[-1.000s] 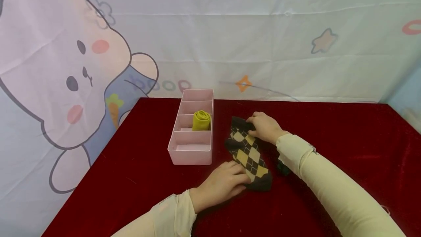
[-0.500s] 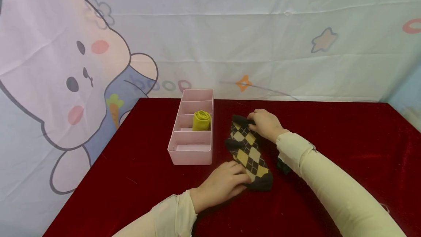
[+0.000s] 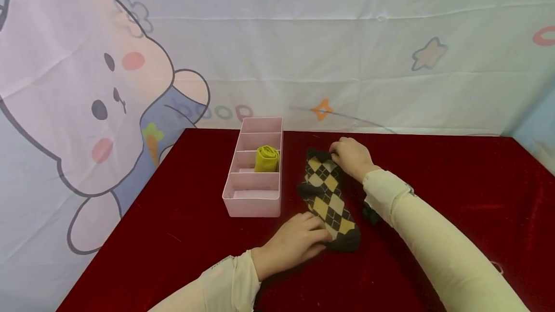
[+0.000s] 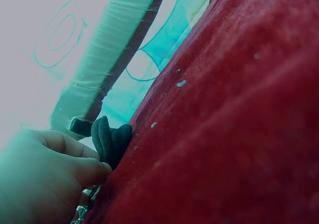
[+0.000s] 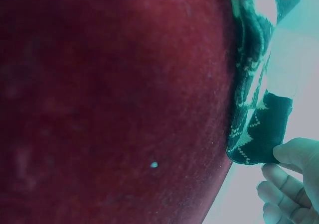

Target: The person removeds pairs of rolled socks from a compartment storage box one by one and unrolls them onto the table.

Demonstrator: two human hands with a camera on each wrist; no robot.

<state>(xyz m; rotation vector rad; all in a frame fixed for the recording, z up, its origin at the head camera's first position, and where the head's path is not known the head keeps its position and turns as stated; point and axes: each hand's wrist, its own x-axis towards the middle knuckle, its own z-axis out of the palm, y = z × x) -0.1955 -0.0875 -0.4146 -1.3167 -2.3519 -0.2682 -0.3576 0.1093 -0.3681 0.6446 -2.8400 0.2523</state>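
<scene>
At the far left, a big cartoon animal is printed on the wall cloth (image 3: pixel 277 52), and the edge of the view cuts part of it off. Next comes a pink box (image 3: pixel 253 208) with four parts in a row, on the red-covered counter (image 3: pixel 173 259). A yellow roll of cloth (image 3: pixel 266 159) sits in the second part from the front, by the right side; its bottom is hard to see.

Then comes the left hand (image 3: pixel 299 240). Its thumb and a finger pinch the dark toe end of a diamond-patterned sock (image 3: pixel 330 201), and the other fingers are mostly hidden. The sock lies on the counter, right of the box and apart from it. I cannot tell if it is one sock or two.

The right hand (image 3: pixel 352 158) pinches the dark top of the sock between thumb and finger, with its other fingers loosely bent. A small dark green thing (image 3: pixel 370 213) peeks out by the right sleeve (image 3: pixel 433 240), too covered to name. Further right, a pale loop (image 3: pixel 497 267) is partly hidden behind that sleeve.
</scene>
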